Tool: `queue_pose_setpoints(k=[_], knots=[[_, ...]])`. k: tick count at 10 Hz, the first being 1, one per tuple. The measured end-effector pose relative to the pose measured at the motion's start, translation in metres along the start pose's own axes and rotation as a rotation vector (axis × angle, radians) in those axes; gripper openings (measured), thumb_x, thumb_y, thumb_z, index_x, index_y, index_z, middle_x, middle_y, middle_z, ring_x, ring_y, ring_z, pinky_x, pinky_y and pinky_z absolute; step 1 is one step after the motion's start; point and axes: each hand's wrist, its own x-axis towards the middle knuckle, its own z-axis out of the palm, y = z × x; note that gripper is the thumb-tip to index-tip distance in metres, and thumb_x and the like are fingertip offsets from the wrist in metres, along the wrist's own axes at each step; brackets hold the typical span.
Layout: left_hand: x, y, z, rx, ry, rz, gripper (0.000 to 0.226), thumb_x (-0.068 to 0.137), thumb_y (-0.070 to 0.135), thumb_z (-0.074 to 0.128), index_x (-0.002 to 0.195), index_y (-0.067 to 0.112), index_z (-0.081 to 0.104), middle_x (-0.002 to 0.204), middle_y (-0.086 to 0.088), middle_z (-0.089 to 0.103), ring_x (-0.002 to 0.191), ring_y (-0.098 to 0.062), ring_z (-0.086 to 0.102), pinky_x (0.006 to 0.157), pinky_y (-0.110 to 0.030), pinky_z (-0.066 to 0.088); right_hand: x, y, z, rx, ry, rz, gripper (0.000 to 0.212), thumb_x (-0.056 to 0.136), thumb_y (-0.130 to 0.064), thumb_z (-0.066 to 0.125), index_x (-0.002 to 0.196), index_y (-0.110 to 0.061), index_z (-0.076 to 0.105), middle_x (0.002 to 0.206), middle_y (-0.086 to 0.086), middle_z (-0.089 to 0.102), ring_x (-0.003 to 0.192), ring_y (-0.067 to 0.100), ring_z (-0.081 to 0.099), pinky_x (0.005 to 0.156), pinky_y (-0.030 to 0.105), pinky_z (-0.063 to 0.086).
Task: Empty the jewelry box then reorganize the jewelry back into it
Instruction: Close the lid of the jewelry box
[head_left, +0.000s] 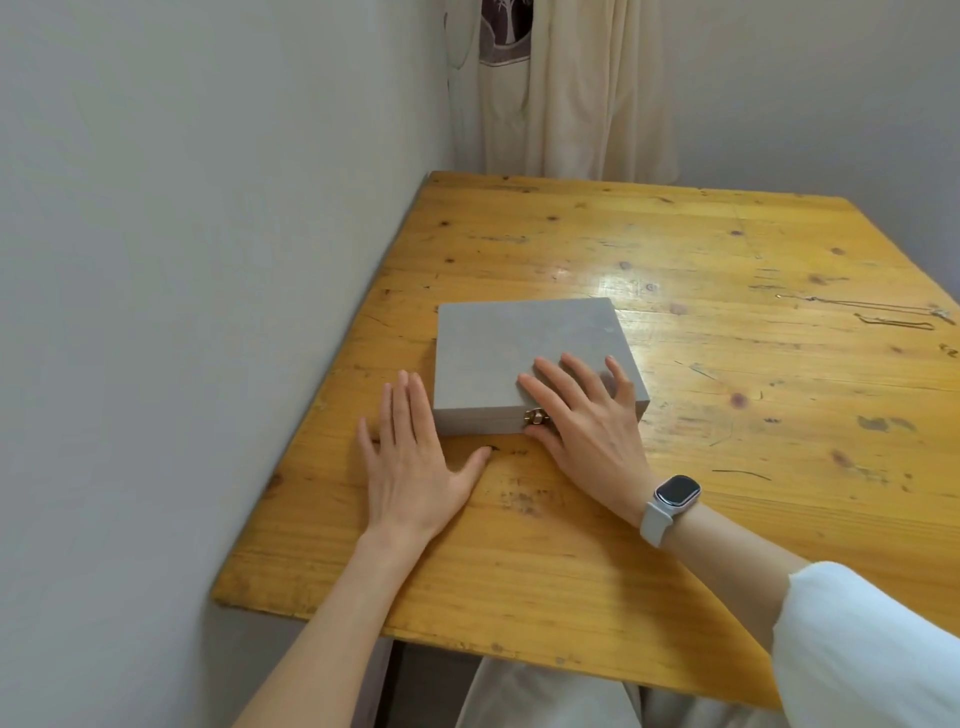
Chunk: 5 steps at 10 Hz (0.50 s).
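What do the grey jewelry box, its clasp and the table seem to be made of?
Jewelry box: probably covered in matte grey velvet or suede-like fabric; soft look, no shine. Clasp: metal, brass-coloured, with a small glint. Table: varnished pine-like wood; knots, grain, plank seams and a glossy reflection, with scratches.

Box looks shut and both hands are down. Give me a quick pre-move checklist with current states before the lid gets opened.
1. Jewelry box lid shut: ok.
2. Clasp in view at the front: ok; latched or not: cannot tell.
3. Right hand flat on lid, thumb near clasp: ok.
4. Left hand flat on table beside the box, not steadying it: not ok.
5. Chains lie far right, apart from box: ok.
6. Contents: cannot tell.
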Motion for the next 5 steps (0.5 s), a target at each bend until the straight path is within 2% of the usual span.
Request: queue_pose_setpoints(k=[1, 2, 3, 4, 5], knots=[[0.002, 0.003, 0.000, 0.063, -0.152, -0.130, 0.105, 0.077, 0.078, 0.023, 0.137, 0.008, -0.027, 0.151, -0.012, -0.022, 0.140, -0.025, -0.019, 0.110, -0.051, -0.009, 0.009, 0.002, 0.006, -0.017, 0.003, 0.028, 0.052, 0.077, -0.035, 0.068, 0.124, -0.022, 0.049, 0.129, 0.002, 0.055, 0.119, 0.029, 0.049, 0.100, 0.050, 0.022], [0.003, 0.005, -0.002, 0.129, -0.237, -0.151, 0.101, 0.076, 0.079, 0.009, 0.144, 0.007, -0.011, 0.153, -0.013, -0.016, 0.140, -0.028, -0.018, 0.110, -0.055, -0.010, 0.016, 0.000, 0.010, -0.004, -0.012, 0.047, 0.052, 0.077, -0.034, 0.068, 0.124, -0.022, 0.049, 0.129, 0.003, 0.055, 0.120, 0.029, 0.049, 0.098, 0.049, 0.025], [0.004, 0.005, -0.003, 0.150, -0.278, -0.144, 0.100, 0.075, 0.079, 0.004, 0.146, 0.010, -0.004, 0.154, -0.012, -0.011, 0.141, -0.028, -0.014, 0.111, -0.057, -0.008, 0.018, 0.001, 0.004, 0.017, -0.114, 0.059, 0.053, 0.079, -0.040, 0.063, 0.126, -0.022, 0.048, 0.131, 0.003, 0.053, 0.123, 0.030, 0.046, 0.100, 0.050, 0.028], [0.003, 0.006, -0.003, 0.145, -0.272, -0.134, 0.099, 0.076, 0.079, 0.003, 0.146, 0.009, -0.004, 0.154, -0.012, -0.011, 0.141, -0.028, -0.015, 0.110, -0.057, -0.007, 0.028, -0.008, -0.024, 0.299, -0.173, 0.187, 0.053, 0.083, -0.045, 0.054, 0.130, -0.021, 0.048, 0.135, 0.004, 0.050, 0.129, 0.025, 0.041, 0.107, 0.052, 0.028], [0.003, 0.006, -0.006, 0.158, -0.286, -0.142, 0.099, 0.076, 0.079, 0.002, 0.146, 0.009, -0.004, 0.154, -0.012, -0.011, 0.141, -0.028, -0.014, 0.110, -0.057, -0.008, 0.054, -0.009, -0.097, 0.920, 0.019, 0.322, 0.035, 0.085, -0.029, 0.056, 0.118, -0.017, 0.058, 0.117, 0.000, 0.062, 0.115, 0.014, 0.053, 0.102, 0.040, 0.040]])
